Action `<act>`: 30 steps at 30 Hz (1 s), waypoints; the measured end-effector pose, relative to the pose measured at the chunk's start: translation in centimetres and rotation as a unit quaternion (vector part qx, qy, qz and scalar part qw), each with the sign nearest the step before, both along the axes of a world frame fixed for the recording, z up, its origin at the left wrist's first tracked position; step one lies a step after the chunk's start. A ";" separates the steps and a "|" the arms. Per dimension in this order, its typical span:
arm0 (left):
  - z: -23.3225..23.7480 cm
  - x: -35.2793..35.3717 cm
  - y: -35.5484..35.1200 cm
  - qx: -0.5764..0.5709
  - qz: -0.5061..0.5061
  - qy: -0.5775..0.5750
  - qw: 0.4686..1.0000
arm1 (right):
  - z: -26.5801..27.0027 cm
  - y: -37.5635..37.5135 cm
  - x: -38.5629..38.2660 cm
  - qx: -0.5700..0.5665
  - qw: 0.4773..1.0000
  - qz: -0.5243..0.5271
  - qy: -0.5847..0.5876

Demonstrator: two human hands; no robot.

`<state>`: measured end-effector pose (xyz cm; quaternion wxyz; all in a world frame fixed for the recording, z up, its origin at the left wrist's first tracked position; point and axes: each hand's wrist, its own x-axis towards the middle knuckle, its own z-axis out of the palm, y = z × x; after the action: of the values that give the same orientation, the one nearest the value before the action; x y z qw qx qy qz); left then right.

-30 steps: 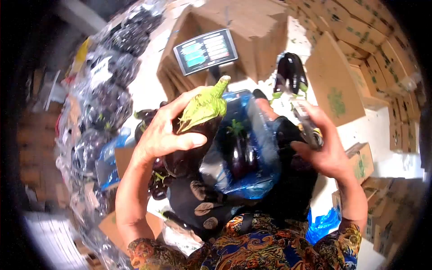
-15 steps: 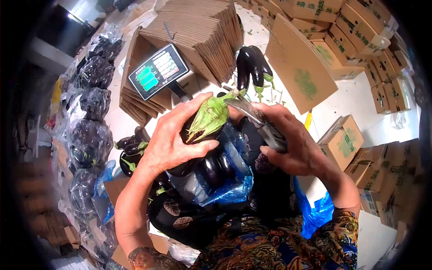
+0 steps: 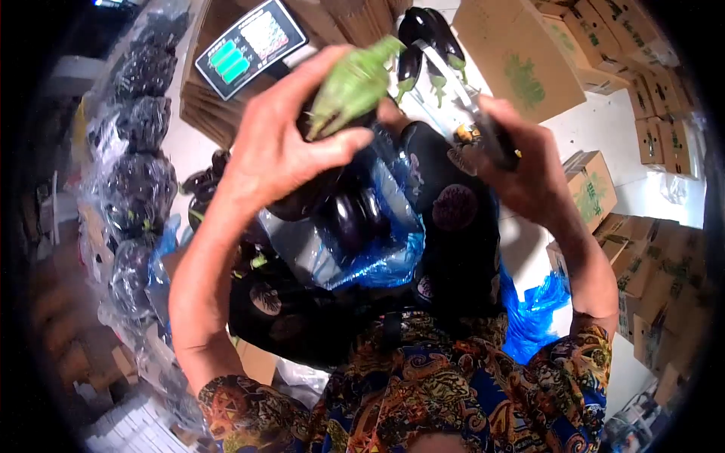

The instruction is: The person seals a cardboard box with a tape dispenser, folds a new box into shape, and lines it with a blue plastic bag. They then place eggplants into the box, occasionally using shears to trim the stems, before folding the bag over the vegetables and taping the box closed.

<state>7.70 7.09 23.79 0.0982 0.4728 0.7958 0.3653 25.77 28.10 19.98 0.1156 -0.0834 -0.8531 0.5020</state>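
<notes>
My left hand [image 3: 264, 143] is wrapped round an eggplant [image 3: 351, 87], its green cap and stem end pointing up and to the right. Most of the purple body is hidden by the fingers. In my right hand [image 3: 529, 166] are pruning shears [image 3: 495, 128], smeared by motion, their blades apart from the stem. Below the hands, a blue-edged clear plastic bag [image 3: 408, 260] lies on my lap with several dark eggplants [image 3: 351, 219] in it.
A scale display [image 3: 249, 49] stands ahead, beside stacked flat cardboard [image 3: 336, 19]. More eggplants [image 3: 430, 30] lie on the floor beyond. Bagged eggplants [image 3: 136, 192] line the left, printed cartons [image 3: 593, 185] the right. Blue plastic [image 3: 532, 309] lies by my right leg.
The shears have moved right, away from the eggplant's stem. My left hand has lifted the eggplant higher in view. The head view has shifted, so the scale display sits further up.
</notes>
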 end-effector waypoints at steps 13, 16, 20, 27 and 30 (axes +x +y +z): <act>-8.3 1.3 -7.5 -0.071 0.246 -0.430 0.866 | -10.5 5.6 2.7 0.002 0.977 -0.158 -0.141; -10.0 1.5 -7.1 -0.055 0.231 -0.455 0.858 | -16.1 7.9 5.4 0.075 0.939 -0.220 -0.254; -11.0 1.1 -7.7 -0.060 0.203 -0.321 0.923 | -25.7 10.6 13.0 0.075 0.876 -0.263 -0.397; -8.5 2.9 -7.4 -0.033 -0.121 0.068 0.990 | -30.2 11.3 18.0 0.138 0.838 -0.229 -0.476; -9.4 2.6 -7.8 -0.063 -0.192 0.176 0.963 | -33.0 13.8 17.7 0.190 0.901 -0.235 -0.310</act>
<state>10.28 -0.69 14.43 0.0547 0.6663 0.7163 0.1998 43.49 41.88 -13.01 -0.0262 -0.4094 -0.8807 0.2369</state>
